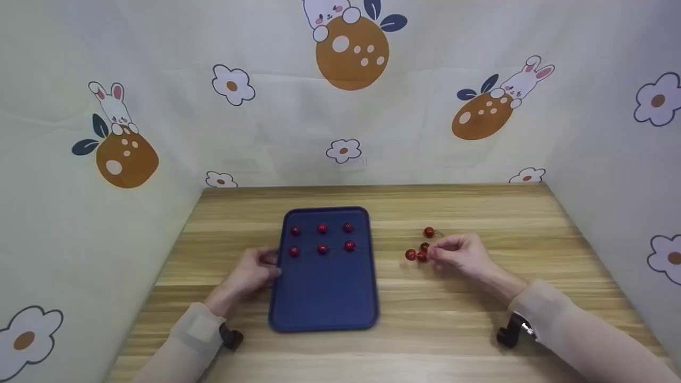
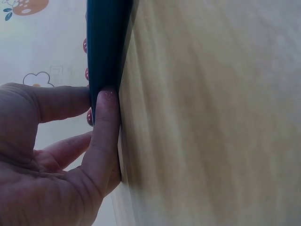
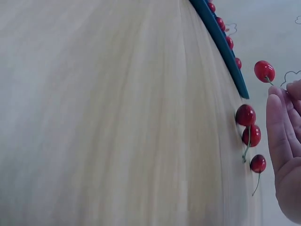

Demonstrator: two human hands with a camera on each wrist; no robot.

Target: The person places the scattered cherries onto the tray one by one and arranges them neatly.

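A blue tray [image 1: 324,303] lies flat with two rows of red cherries [image 1: 322,249] on its far half. My left hand [image 1: 252,270] rests at the tray's left edge. In the left wrist view its fairly straight fingers [image 2: 107,106] touch the tray's side and rim. To the right of the tray, my right hand [image 1: 468,257] pinches a cherry [image 3: 264,70] by its green stem, the fruit hanging free of the fingertips. Below it in the right wrist view lie two cherries [image 3: 251,135] close together and another cherry [image 3: 258,163] slightly apart, with stems showing.
The wooden table [image 1: 420,340] carries the tray and the loose cherries. Pale cloth [image 1: 282,127] printed with rabbits, oranges and flowers hangs behind the table and along both sides. A dark wrist device [image 1: 509,331] is strapped on each forearm.
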